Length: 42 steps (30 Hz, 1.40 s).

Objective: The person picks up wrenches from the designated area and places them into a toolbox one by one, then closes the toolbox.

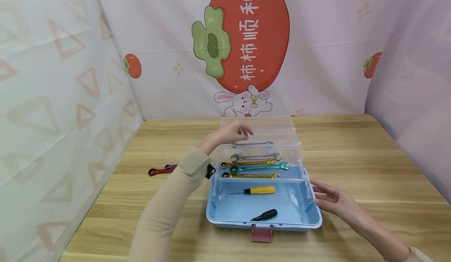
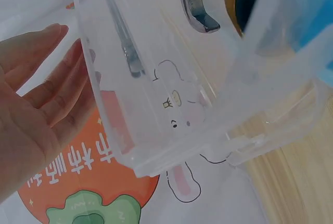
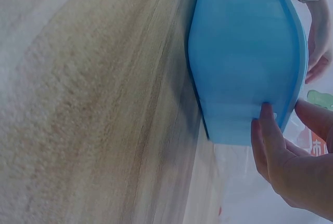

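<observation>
A light blue toolbox (image 1: 260,227) stands with its clear lid (image 1: 258,125) raised at the back. My right hand (image 1: 332,200) holds its right side, thumb at the rim and fingertips on the outer wall. Over the clear tiered trays (image 1: 296,152), my left hand (image 1: 233,132) is raised with loosely bent, empty fingers. In the left wrist view its fingertips are beside a clear wall; I cannot tell if they touch. Silver wrenches (image 1: 255,158), gold wrenches (image 1: 251,176) and a teal wrench (image 1: 260,168) lie by the trays. A yellow-handled screwdriver (image 1: 262,190) and a short black screwdriver (image 1: 266,214) lie inside the box.
A red wrench (image 1: 160,171) and a purple wrench (image 1: 170,166) lie on the wooden table (image 1: 356,148) left of the box, partly hidden by my left arm. A pink latch (image 1: 262,233) hangs at the box front. Printed cloth (image 1: 169,31) encloses the table.
</observation>
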Motion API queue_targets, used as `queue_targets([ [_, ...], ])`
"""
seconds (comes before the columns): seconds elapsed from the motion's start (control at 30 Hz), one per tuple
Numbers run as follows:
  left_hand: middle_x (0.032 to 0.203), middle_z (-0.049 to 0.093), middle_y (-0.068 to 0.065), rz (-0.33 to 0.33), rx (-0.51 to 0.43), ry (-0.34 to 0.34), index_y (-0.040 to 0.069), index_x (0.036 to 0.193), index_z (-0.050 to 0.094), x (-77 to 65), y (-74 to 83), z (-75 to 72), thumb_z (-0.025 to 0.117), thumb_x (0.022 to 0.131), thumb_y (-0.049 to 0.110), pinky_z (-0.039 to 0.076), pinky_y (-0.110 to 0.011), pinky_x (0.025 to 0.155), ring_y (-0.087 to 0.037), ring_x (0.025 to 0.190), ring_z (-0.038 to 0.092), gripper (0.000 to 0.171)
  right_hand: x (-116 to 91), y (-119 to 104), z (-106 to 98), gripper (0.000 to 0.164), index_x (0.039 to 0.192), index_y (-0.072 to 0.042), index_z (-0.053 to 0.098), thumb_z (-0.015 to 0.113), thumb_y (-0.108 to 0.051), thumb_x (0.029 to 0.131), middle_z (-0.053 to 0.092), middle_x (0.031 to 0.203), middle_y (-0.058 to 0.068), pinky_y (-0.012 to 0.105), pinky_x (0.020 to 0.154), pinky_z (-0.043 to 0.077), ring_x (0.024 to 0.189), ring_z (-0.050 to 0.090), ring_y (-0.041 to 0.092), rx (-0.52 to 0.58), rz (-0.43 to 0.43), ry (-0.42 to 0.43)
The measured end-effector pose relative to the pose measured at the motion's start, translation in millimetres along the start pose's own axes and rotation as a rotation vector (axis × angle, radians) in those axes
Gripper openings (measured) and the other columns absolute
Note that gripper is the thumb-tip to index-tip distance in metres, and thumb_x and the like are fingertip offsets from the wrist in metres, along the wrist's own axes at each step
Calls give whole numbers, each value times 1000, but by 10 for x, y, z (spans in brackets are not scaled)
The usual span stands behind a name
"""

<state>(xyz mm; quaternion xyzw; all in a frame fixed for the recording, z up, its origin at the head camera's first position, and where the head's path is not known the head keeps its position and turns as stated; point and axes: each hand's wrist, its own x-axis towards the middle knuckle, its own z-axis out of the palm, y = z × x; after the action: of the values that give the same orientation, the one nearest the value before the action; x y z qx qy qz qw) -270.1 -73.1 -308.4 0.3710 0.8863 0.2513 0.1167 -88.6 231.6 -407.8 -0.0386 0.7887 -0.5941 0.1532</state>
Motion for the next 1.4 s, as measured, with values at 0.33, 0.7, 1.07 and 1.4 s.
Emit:
queue_targets([
  [0.33, 99, 62, -8, 29, -41, 118, 2, 108, 61, -277, -130, -102, 58, 85, 10, 47, -24, 73, -16, 86, 56, 24, 0, -6, 3, 65, 136, 3, 26, 59, -19, 85, 34, 130, 33, 29, 79, 48, 106, 54, 17, -12, 6, 8],
  [0.7, 103, 61, -11, -16, -108, 240, 0, 106, 60, -589, -274, -119, 58, 85, 10, 46, -32, 79, -20, 90, 54, 24, 3, -20, -4, 65, 137, 2, 25, 58, -21, 85, 33, 131, 32, 30, 79, 48, 109, 51, 26, -22, 27, 2],
  [1.07, 101, 61, -14, -51, -132, 329, -2, 104, 60, -824, -482, -57, 56, 85, 8, 47, -36, 77, -24, 88, 57, 21, -3, -28, 5, 65, 137, 1, 26, 58, -21, 85, 34, 130, 31, 29, 79, 48, 110, 51, 27, -31, 20, 12],
  [1.4, 101, 60, -14, -106, -121, 316, 0, 104, 59, -1089, -701, 19, 56, 86, 7, 46, -39, 77, -25, 89, 56, 20, -6, -28, 9, 63, 136, 2, 26, 58, -19, 86, 34, 130, 32, 29, 79, 48, 106, 53, 14, -19, 6, -2],
])
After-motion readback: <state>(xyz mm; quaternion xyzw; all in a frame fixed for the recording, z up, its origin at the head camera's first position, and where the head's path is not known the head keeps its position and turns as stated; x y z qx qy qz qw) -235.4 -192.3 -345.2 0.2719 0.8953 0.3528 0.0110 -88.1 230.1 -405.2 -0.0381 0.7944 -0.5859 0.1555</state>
